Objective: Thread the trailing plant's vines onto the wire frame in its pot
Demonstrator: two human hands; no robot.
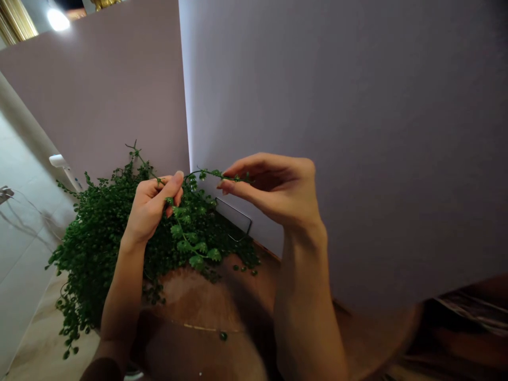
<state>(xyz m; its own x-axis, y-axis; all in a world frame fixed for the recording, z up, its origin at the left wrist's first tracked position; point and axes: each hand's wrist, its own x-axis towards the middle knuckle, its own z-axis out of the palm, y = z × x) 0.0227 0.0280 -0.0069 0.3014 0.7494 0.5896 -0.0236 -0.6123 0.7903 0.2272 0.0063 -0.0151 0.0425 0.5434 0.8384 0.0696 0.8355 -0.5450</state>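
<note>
A thin green plant stem with small scalloped leaves runs between my two hands. My left hand is closed around its left part, thumb over the curled fingers. With thumb and fingertips, my right hand pinches the stem's other end, a bit higher and to the right. A leafy length dangles below the left hand. Behind and beneath my left hand lies a dense, bushy trailing plant with tiny round leaves; its container is hidden under the foliage.
The plant rests on a round brown wooden table. A thin metal wire loop stands by the tall grey panel. One loose leaf lies near the front. A lit bulb shows at upper left, with cables along the tiled wall.
</note>
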